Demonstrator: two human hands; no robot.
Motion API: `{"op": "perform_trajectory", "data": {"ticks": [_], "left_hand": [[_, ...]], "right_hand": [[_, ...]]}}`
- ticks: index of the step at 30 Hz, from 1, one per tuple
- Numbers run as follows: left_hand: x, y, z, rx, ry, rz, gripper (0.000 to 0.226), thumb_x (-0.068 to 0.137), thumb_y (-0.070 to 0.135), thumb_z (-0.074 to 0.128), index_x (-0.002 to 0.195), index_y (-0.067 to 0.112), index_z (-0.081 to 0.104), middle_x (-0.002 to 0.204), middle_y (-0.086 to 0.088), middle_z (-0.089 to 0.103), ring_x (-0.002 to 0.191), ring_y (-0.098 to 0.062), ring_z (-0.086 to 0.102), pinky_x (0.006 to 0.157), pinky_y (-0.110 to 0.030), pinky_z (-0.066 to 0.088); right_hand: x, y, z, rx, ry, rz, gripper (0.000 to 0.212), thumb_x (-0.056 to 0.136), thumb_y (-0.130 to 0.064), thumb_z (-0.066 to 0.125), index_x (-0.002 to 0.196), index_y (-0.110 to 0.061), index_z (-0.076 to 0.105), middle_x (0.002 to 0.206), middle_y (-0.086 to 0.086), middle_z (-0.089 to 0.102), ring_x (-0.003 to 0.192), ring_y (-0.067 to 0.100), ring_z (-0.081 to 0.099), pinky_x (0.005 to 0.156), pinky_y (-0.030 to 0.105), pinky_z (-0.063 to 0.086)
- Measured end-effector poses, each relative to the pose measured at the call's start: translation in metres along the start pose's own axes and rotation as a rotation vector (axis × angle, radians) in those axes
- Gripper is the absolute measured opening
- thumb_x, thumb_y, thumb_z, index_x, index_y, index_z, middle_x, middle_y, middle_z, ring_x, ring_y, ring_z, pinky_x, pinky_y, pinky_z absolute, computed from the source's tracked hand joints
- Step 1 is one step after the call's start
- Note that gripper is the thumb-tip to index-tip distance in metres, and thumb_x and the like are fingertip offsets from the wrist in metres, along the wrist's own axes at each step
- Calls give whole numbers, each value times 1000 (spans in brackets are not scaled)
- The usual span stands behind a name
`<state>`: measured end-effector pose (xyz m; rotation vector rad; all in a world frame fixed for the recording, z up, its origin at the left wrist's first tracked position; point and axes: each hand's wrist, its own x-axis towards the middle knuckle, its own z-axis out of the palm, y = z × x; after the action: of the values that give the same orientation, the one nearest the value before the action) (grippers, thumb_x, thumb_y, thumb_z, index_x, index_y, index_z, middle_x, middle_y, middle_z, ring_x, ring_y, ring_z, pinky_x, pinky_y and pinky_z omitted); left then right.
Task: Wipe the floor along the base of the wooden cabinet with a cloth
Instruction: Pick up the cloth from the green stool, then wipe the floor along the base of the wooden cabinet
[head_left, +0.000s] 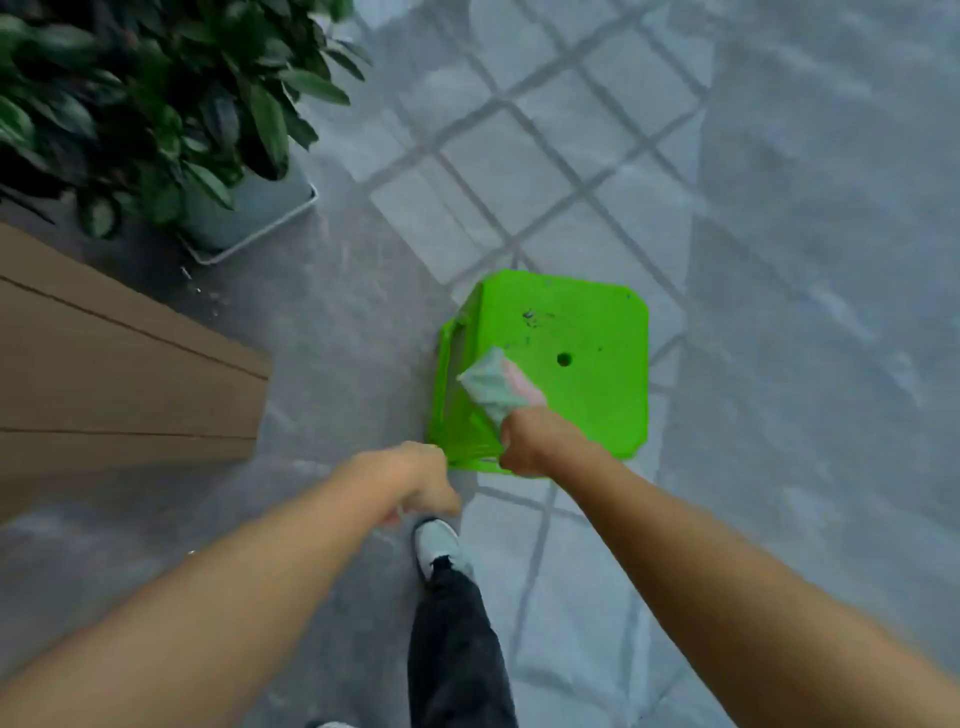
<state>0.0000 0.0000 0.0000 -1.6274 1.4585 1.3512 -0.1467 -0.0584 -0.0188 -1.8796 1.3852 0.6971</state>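
Note:
A folded pale cloth (500, 385), green-white with a pink edge, sticks up from my right hand (535, 441), which is shut on it over the near left corner of a bright green plastic stool (582, 364). My left hand (415, 480) hangs curled just left of the stool's near edge; whether it touches the stool or holds anything I cannot tell. The wooden cabinet (119, 384) fills the left side, its brown panels ending at the grey floor (337, 364) beside the stool.
A large leafy plant in a square pale pot (249, 208) stands on a tray at the top left, next to the cabinet's far end. My leg in dark trousers and a light shoe (439, 545) is planted below the hands. Window light falls across the floor tiles.

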Motion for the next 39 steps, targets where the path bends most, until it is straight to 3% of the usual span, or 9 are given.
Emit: {"op": "perform_trajectory", "data": {"ticks": [2, 5, 9, 13, 15, 19, 23, 26, 39], "left_hand": [[54, 16, 5, -64, 73, -5, 42, 82, 44, 59, 96, 6, 68, 92, -17, 73, 73, -34, 68, 61, -32, 49], [118, 37, 9, -396, 295, -42, 52, 89, 41, 57, 124, 3, 54, 130, -25, 60, 118, -43, 60, 88, -41, 47], [171, 34, 11, -859, 707, -108, 62, 79, 43, 72, 120, 8, 41, 126, -17, 48, 115, -41, 54, 93, -48, 46], [185, 12, 16, -918, 928, 150, 65, 66, 35, 82, 123, 22, 55, 121, -1, 55, 108, -18, 56, 88, -30, 44], [189, 0, 18, -1047, 878, 218, 45, 61, 30, 83, 102, 19, 67, 104, -2, 67, 93, -21, 64, 80, -32, 50], [197, -51, 68, -1861, 564, 144, 25, 58, 14, 75, 81, 22, 72, 79, -3, 73, 69, -16, 68, 56, -33, 54], [192, -139, 185, -2492, 119, -230, 24, 59, 11, 70, 80, 14, 80, 79, -9, 72, 63, -17, 67, 56, -26, 53], [205, -192, 250, -2617, -24, -351, 31, 62, 9, 74, 93, 11, 73, 79, -8, 74, 58, -16, 69, 53, -25, 56], [416, -397, 207, -2586, 453, -93, 28, 91, 4, 58, 118, 11, 63, 110, -14, 67, 92, -25, 63, 81, -37, 55]], "right_hand": [[30, 27, 10, 19, 46, 102, 41, 84, -27, 60, 122, -11, 63, 122, 18, 67, 112, 34, 64, 88, 37, 52], [72, 58, 27, 124, 152, 166, 29, 81, -30, 61, 102, -9, 62, 109, 23, 64, 102, 38, 62, 78, 38, 49], [119, 72, 35, 181, 122, 162, 26, 69, -17, 67, 61, -17, 42, 69, 7, 55, 67, 27, 49, 57, 26, 30], [123, 63, 34, 184, 192, 99, 20, 67, -7, 61, 68, -16, 43, 73, 7, 49, 64, 25, 42, 44, 23, 19], [114, 53, 44, 275, 340, 32, 22, 68, -3, 60, 82, -14, 46, 83, 5, 41, 65, 17, 36, 49, 26, 21], [96, -2, 92, 325, 548, -219, 37, 64, 1, 41, 93, -18, 55, 93, 2, 44, 75, 15, 39, 63, 26, 31], [128, -68, 183, 165, 110, -437, 40, 68, -5, 47, 100, -26, 58, 94, 2, 48, 83, 28, 54, 68, 33, 45], [188, -102, 248, 97, -106, -440, 40, 72, -1, 56, 104, -24, 63, 99, 9, 53, 95, 34, 57, 77, 36, 48], [443, -241, 345, 73, 357, -755, 49, 76, 2, 55, 123, -12, 59, 123, 13, 53, 112, 34, 51, 85, 41, 50]]}}
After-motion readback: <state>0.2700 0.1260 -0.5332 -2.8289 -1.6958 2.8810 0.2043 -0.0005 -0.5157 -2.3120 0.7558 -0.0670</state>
